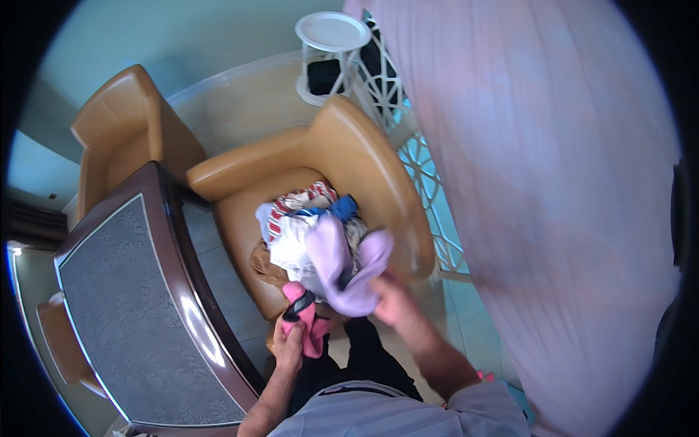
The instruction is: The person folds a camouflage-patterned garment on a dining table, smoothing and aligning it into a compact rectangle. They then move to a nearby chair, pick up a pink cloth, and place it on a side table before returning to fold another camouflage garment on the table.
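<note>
My left hand point(289, 338) grips a bright pink cloth item point(309, 328) with black trim, low in front of my body. On the other side, my right hand point(392, 300) holds a lilac garment point(344, 273), which hangs in a loop and is blurred. Behind the lilac cloth lies a heap of clothes on the seat of a tan leather armchair point(240, 218). In it I make out a white cloth point(290, 246), a red-and-white striped cloth point(278, 216), a blue cloth point(344, 207) and a brown cloth point(265, 263). The lilac garment hides part of the heap.
Left of the armchair stands a dark wooden table point(191, 306) with a grey patterned top. A second tan armchair point(114, 120) is beyond it. A round white side table point(332, 31) stands at the back, beside a white lattice screen point(423, 164). A pale pink curtain point(546, 164) hangs along the right.
</note>
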Demonstrator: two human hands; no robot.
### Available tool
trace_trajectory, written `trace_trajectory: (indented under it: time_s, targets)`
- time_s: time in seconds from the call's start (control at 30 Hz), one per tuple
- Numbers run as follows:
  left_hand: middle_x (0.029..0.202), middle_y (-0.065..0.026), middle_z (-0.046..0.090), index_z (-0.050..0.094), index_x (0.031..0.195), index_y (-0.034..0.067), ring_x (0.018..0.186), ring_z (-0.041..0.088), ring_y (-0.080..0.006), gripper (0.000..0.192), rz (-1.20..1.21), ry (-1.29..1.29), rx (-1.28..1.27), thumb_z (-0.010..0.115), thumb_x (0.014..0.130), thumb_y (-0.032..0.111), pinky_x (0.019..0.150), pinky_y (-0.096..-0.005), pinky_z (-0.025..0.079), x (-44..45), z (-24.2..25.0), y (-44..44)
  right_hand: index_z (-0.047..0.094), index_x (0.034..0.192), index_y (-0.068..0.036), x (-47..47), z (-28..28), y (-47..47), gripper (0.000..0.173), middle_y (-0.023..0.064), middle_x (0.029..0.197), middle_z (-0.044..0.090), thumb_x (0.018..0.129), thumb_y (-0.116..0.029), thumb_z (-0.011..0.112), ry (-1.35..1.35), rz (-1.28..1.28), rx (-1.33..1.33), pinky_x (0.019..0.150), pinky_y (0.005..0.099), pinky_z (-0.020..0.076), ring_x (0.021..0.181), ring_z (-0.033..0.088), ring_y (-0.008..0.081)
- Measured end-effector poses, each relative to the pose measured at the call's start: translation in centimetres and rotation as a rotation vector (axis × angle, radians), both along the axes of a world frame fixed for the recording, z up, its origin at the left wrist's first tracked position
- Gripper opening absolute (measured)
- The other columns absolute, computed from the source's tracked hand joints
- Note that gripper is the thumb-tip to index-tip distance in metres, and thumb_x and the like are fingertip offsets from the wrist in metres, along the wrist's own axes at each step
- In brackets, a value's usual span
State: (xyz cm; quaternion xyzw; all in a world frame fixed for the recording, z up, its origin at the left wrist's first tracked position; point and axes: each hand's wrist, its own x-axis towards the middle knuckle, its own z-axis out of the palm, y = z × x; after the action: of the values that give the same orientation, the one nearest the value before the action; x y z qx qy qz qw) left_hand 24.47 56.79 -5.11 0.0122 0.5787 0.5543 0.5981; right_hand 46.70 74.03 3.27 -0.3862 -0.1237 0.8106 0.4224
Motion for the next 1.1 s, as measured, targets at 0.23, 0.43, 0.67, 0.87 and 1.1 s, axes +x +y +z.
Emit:
trace_trajectory:
  time_s: [0.23,0.43,0.67,0.87,1.1]
  targets:
    - [0.126,-0.0063,0.071,0.060,0.146,0.014,0.104,0.069,-0.0143,0.042,-0.555,0.066,0.199,0.069,0.105,0.008,0.085,-0.0334,0.060,8.8,1.3,0.7,0.047,0.157,-0.002,1.7,-2.2,-16.1,0.078,0.0124,0.140,0.062,0.094,-0.023,0.087,-0.809,0.094,0.300,0.113,0.0408,0.0499,0.129,0.061,0.0219]
    - [0.122,-0.0101,0.075,0.058,0.149,0.009,0.102,0.076,-0.0249,0.048,-0.714,-0.224,0.295,0.072,0.103,0.012,0.088,-0.0389,0.064,17.9,2.8,-0.7,0.040,0.163,-0.002,11.6,-0.2,-21.5,0.088,0.0158,0.149,0.059,0.094,-0.030,0.087,-0.621,-0.067,0.015,0.119,0.0407,0.0460,0.136,0.059,0.0248]
    - [0.107,-0.0112,0.079,0.068,0.132,0.002,0.096,0.077,-0.0250,0.043,-1.442,0.533,0.819,0.082,0.094,0.015,0.086,-0.0426,0.061,31.5,5.9,-5.6,0.059,0.151,-0.003,26.0,-0.1,-35.1,0.064,0.0091,0.132,0.072,0.097,-0.028,0.084,-0.518,-0.442,-0.025,0.106,0.0360,0.0559,0.118,0.070,0.0181]
    - [0.081,-0.0108,0.077,0.072,0.116,-0.002,0.066,0.073,-0.0171,0.025,-1.861,0.486,0.377,0.076,0.100,0.018,0.058,-0.0326,0.055,45.9,12.6,-11.9,0.069,0.138,-0.001,40.0,-7.9,-51.5,0.045,0.0096,0.118,0.078,0.098,-0.019,0.080,-0.528,-0.705,-0.225,0.091,0.0338,0.0622,0.102,0.077,0.0194]
    - [0.066,-0.0113,0.071,0.074,0.097,-0.003,0.043,0.060,-0.0164,0.047,-2.237,0.627,0.197,0.067,0.108,0.042,0.035,-0.0336,0.040,61.3,13.7,-18.4,0.071,0.130,0.000,51.5,-16.9,-70.8,0.037,0.0100,0.111,0.078,0.097,-0.014,0.079,-0.316,-1.372,-0.483,0.084,0.0375,0.0636,0.096,0.077,0.0214]
